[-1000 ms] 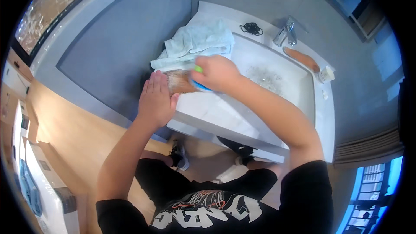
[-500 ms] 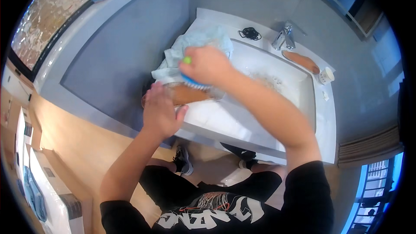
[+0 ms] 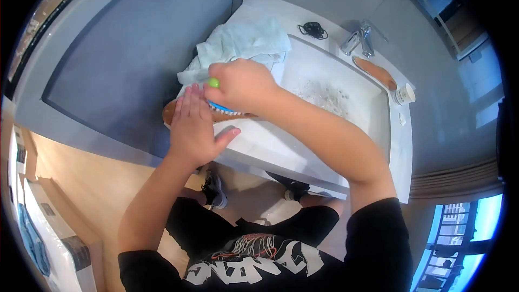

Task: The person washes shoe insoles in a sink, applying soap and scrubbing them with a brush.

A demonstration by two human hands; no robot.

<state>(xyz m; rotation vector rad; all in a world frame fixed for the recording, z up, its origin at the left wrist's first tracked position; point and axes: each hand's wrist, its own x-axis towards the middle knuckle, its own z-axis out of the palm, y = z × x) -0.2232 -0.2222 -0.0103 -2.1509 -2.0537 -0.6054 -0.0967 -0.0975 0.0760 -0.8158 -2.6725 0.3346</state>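
Observation:
My right hand [image 3: 243,87] is closed round a scrubbing brush [image 3: 223,109] with a blue body, pale bristles and a green end. Its bristles press on a brown shoe insole [image 3: 172,112] lying on the white counter at the left of the sink. Fingers outstretched, my left hand [image 3: 193,124] lies flat across that insole and pins it down. Both hands cover much of the insole's middle. A second brown insole [image 3: 374,73] rests on the sink's back ledge beside the tap.
A pale blue towel [image 3: 243,40] lies crumpled behind my hands. Suds and water sit in the white sink [image 3: 303,70]. Along its back ledge are black laces [image 3: 313,30], a chrome tap [image 3: 359,40] and a paper cup [image 3: 405,94]. A grey wall [image 3: 135,48] rises at the left.
My right hand has moved the brush to the left along the insole, closer to my left hand. The whole view has shifted slightly.

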